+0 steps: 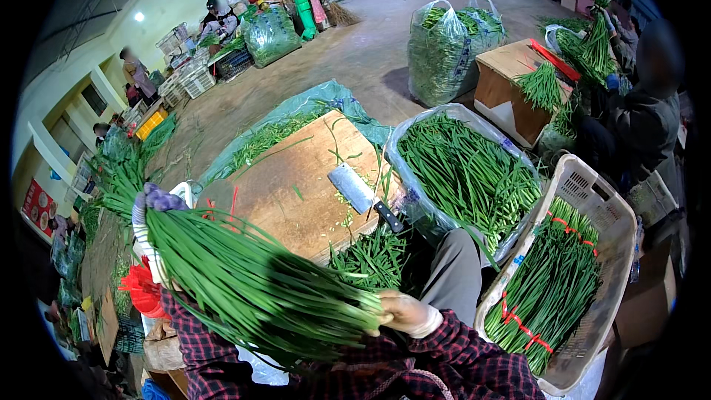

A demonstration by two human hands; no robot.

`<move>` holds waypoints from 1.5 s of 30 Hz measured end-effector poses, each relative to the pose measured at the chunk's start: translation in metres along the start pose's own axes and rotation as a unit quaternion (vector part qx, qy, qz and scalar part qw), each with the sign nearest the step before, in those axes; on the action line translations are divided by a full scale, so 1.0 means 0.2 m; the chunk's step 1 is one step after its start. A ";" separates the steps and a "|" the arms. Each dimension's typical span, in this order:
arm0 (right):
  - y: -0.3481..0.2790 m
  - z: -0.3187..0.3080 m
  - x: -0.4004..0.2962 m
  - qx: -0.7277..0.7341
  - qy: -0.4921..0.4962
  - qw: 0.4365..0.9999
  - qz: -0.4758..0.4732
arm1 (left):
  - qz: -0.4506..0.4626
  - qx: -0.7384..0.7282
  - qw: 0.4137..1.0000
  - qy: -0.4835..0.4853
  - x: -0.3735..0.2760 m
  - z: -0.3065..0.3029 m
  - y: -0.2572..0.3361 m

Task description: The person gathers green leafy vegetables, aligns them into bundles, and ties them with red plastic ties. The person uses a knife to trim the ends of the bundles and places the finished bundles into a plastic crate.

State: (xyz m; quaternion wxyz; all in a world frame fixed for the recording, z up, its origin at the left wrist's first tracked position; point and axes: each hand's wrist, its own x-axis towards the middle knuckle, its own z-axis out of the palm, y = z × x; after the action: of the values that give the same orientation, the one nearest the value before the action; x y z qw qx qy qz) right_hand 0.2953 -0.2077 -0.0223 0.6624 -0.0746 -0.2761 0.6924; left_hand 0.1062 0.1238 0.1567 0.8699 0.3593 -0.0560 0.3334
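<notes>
A large loose bundle of long green garlic chives [261, 283] lies across the front of my body. My right hand [408, 314], in a pale glove, grips its whitish stem ends. My left hand [158, 200], in a purple-and-white glove, is closed around the leafy part at the other side. Beyond the bundle, a cleaver [355, 189] with a black handle rests on a wooden board [289, 178], among small cut bits. To the right, a plastic-lined container holds loose chives [466, 172]. A plastic crate [616, 289] holds chives [555, 278] tied with red bands.
Red ties [144, 291] hang by my left forearm. Green plastic sheeting [333, 94] with trimmings lies behind the board. A co-worker [639, 111] sits at the right by a cardboard-coloured box [505, 100]. A stuffed clear bag [444, 61] stands on the floor.
</notes>
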 end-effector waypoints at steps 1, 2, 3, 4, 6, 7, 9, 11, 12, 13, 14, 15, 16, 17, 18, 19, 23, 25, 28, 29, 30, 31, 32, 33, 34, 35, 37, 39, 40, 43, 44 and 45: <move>-0.04 0.05 -0.03 0.025 0.013 1.000 -0.007 | 0.006 0.041 0.999 0.000 -0.01 0.02 0.05; -0.06 0.07 -0.07 -0.025 0.050 0.998 -0.012 | 0.031 0.068 0.997 -0.006 0.00 0.01 0.10; -0.08 0.08 -0.10 -0.076 0.086 0.993 -0.017 | 0.049 0.053 0.997 0.031 -0.02 0.01 0.13; -0.10 0.04 -0.11 -0.114 0.049 0.991 -0.050 | 0.075 0.096 0.991 0.048 -0.04 0.01 0.16; -0.14 0.02 -0.19 -0.099 0.112 0.988 -0.049 | 0.119 0.135 0.978 0.106 -0.03 0.05 0.18; -0.13 -0.06 -0.22 -0.086 0.096 0.990 -0.060 | 0.144 0.139 0.969 0.149 -0.03 0.06 0.20; -0.20 -0.01 -0.17 -0.426 0.219 0.859 0.182 | 0.176 0.174 0.953 0.175 -0.05 0.23 0.16; -0.19 0.03 -0.06 -0.827 0.236 0.441 0.255 | 0.180 0.175 0.951 0.183 -0.07 0.27 0.15; -0.19 -0.04 -0.02 -0.817 0.253 0.485 0.181 | 0.171 0.149 0.956 0.187 -0.05 0.31 0.10; -0.19 -0.08 0.02 -0.779 0.239 0.576 0.064 | 0.163 0.123 0.960 0.191 -0.03 0.34 0.06; -0.18 -0.10 0.11 -0.633 0.228 0.739 -0.005 | 0.167 0.130 0.957 0.196 0.01 0.32 0.01; -0.16 -0.11 0.20 -0.452 0.204 0.865 -0.075 | 0.162 0.105 0.946 0.262 0.04 0.37 -0.04; -0.11 -0.17 0.25 -0.438 0.170 0.883 -0.024 | 0.138 0.110 0.961 0.212 0.04 0.32 -0.03; -0.11 -0.16 0.31 -0.421 0.132 0.897 0.030 | 0.115 0.116 0.973 0.163 0.04 0.29 -0.02; -0.10 -0.12 0.29 -0.466 0.145 0.873 -0.008 | 0.101 0.116 0.975 0.158 0.03 0.28 -0.01; -0.12 -0.07 0.27 -0.282 0.138 0.950 0.003 | 0.116 0.091 0.975 0.167 0.04 0.28 -0.02; -0.12 -0.12 0.32 -0.103 0.205 0.972 -0.050 | 0.139 0.148 0.940 0.274 0.07 0.35 -0.15; -0.07 -0.12 0.29 -0.078 0.221 0.968 -0.095 | 0.128 0.135 0.937 0.296 0.13 0.31 -0.15; -0.06 -0.26 0.31 -0.099 0.219 0.965 -0.109 | 0.110 0.155 0.950 0.249 0.12 0.34 -0.19; -0.02 -0.34 0.30 -0.092 0.251 0.956 -0.118 | 0.095 0.165 0.952 0.240 0.15 0.36 -0.23; -0.06 -0.28 0.35 -0.146 0.215 0.956 -0.138 | 0.087 0.171 0.950 0.247 0.16 0.33 -0.21; -0.10 -0.19 0.34 -0.161 0.216 0.954 -0.131 | 0.095 0.172 0.948 0.251 0.17 0.33 -0.19; -0.10 -0.18 0.35 -0.219 0.245 0.936 -0.129 | 0.099 0.167 0.948 0.252 0.20 0.34 -0.19; -0.11 -0.18 0.35 -0.276 0.273 0.913 -0.126 | 0.102 0.161 0.949 0.253 0.22 0.34 -0.20; -0.17 -0.17 0.33 -0.396 0.241 0.876 -0.133 | 0.095 0.140 0.953 0.250 0.25 0.29 -0.20; -0.17 -0.19 0.34 -0.283 0.275 0.907 -0.146 | 0.093 0.165 0.952 0.241 0.27 0.29 -0.19; -0.20 -0.10 0.36 -0.222 0.312 0.902 -0.198 | 0.061 0.147 0.965 0.208 0.29 0.22 -0.14; -0.23 -0.06 0.34 -0.196 0.327 0.903 -0.197 | 0.090 0.154 0.953 0.244 0.31 0.21 -0.17; -0.23 -0.11 0.32 -0.286 0.342 0.863 -0.237 | 0.109 0.164 0.950 0.243 0.32 0.22 -0.19; -0.24 -0.18 0.18 -0.238 0.357 0.863 -0.267 | 0.128 0.176 0.947 0.235 0.35 0.19 -0.10; -0.22 -0.24 0.09 -0.259 0.371 0.857 -0.248 | 0.139 0.176 0.936 0.270 0.37 0.21 -0.11; -0.20 -0.29 0.01 -0.282 0.383 0.849 -0.231 | 0.129 0.190 0.939 0.256 0.40 0.17 -0.08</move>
State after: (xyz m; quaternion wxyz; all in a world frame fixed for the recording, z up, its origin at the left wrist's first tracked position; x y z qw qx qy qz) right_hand 0.3572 -0.1901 -0.0522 0.8070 -0.4514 -0.1935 0.3280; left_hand 0.1830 0.1363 0.2000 0.7198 0.4097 0.1871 0.5282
